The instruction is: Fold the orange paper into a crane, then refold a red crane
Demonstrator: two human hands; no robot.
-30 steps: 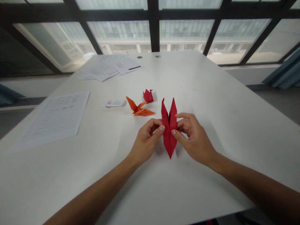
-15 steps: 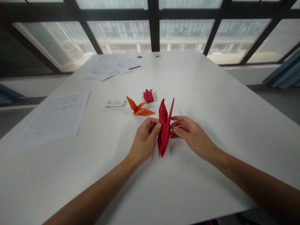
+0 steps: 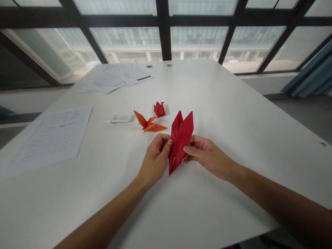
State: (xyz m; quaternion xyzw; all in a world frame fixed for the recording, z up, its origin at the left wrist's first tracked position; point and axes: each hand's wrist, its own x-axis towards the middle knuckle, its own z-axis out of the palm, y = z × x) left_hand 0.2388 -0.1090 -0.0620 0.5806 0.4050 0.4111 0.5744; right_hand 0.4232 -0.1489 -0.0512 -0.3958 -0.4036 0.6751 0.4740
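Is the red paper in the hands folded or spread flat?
Folded: the red paper shows layers and two points at its far end, between the left hand and right hand.

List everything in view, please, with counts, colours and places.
Folded paper: one, red, between hands
Smaller paper bird: one, red, beyond folded paper
Larger paper bird: one, orange, beyond left hand
Small object: one, white, left of birds
Sheet: one, white, near left
Papers: several, white, far left
Table: one, white, centre
Holes: two, dark, table's far edge
Window panes: many, pale, behind
Curtain: at least one, blue, right
Left hand: one, paper's left
Right hand: one, paper's right
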